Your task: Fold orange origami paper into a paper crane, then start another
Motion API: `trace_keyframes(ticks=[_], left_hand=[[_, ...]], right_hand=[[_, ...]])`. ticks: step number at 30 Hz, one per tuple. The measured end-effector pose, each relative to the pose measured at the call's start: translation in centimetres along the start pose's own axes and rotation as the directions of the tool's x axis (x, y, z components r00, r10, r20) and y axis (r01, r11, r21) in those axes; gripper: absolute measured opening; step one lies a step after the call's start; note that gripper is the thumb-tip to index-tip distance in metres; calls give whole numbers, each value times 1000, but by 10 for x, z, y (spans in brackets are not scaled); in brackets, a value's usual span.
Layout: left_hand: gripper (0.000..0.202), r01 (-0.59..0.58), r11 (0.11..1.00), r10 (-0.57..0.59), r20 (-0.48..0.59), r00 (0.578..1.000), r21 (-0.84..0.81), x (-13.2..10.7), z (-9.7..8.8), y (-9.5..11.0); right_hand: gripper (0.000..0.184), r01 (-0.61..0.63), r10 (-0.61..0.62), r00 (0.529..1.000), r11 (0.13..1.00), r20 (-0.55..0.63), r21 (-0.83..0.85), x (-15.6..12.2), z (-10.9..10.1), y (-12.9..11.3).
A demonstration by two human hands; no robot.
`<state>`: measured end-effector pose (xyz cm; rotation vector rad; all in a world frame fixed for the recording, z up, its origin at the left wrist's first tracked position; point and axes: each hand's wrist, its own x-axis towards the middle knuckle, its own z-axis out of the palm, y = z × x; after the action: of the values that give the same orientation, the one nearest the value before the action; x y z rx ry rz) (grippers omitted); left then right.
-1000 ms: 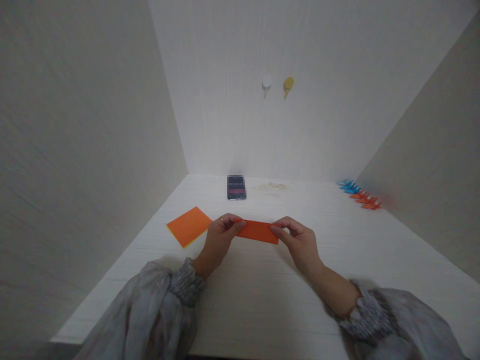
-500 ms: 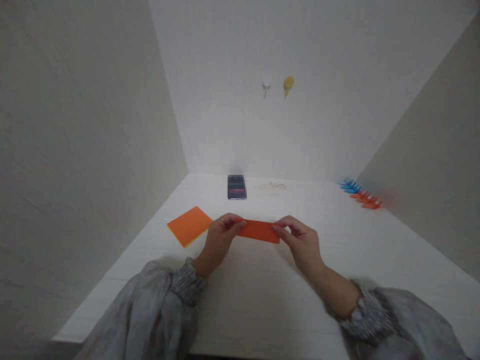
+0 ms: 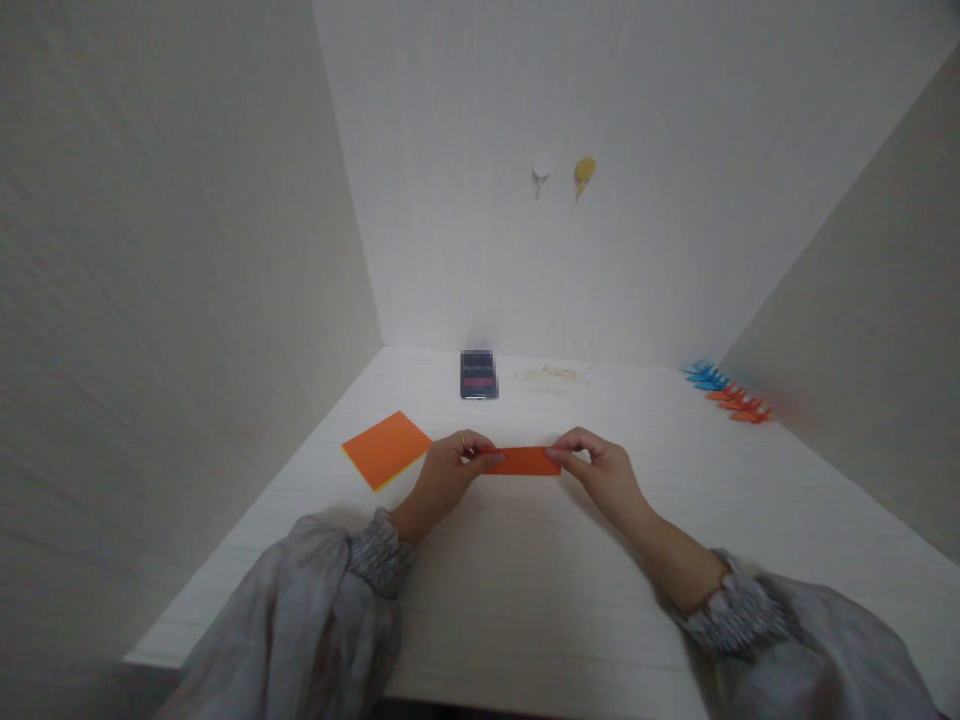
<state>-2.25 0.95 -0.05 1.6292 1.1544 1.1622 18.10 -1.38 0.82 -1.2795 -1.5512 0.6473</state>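
View from the head camera. A folded orange paper strip lies flat and lengthwise, from 9 to 3 o'clock, near the middle of the white table. The left hand pinches its 9 o'clock end and the right hand its 3 o'clock end. On each hand the fingers are closed on the paper, with the thumb on the near edge and the fingertips on the far edge. Both ends of the strip are covered by the hands, so only its middle span shows. A ring is on one left finger. Grey gathered sleeves cover both forearms to the wrist.

Surroundings, taken from the strip:
- **10 o'clock:** a square stack of orange sheets lies just beside the left hand, turned corner-on, with a yellow edge showing beneath.
- **11 o'clock:** a dark phone lies flat, well apart and near the back wall.
- **12 o'clock:** a faint brownish mark shows on the table surface.
- **2 o'clock:** a row of small folded paper pieces runs along the right wall, the blue ones farther back and the orange ones nearer.
- **Back wall, high at 12 o'clock:** a white hook and a yellow hook sit side by side.
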Motion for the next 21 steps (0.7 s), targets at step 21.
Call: trace_keyframes(ticks=[21], left_hand=[[21,188,955,-139,213,967,-228,-13,12,9]], right_hand=[[11,194,-139,948,966,285,-173,-11,12,-17]])
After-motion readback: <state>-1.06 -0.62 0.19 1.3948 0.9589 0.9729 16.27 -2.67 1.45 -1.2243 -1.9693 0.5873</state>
